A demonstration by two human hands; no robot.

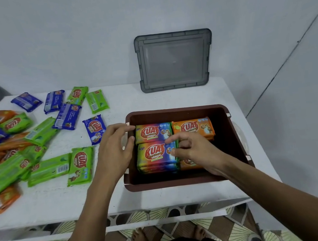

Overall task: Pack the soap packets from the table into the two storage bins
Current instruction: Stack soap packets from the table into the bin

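Note:
A brown storage bin (224, 132) stands on the white table (151, 99) at the right. Inside it lie stacks of soap packets: a rainbow packet (151, 132) at the back left, another rainbow packet (154, 154) in front of it, and orange packets (193, 127) on the right. My left hand (115, 148) hangs over the bin's left rim with its fingers loosely curved, fingertips at the rear rainbow packet's left end. My right hand (192, 150) is inside the bin and pinches the right edge of the front rainbow packet. Several loose green, blue and orange packets (40, 134) lie on the table's left half.
A grey bin lid (174, 60) leans upright against the wall behind the bin. A green packet (81, 165) and a blue one (94, 128) lie closest to the bin's left side. The table's front edge runs just below my forearms; patterned floor shows beneath.

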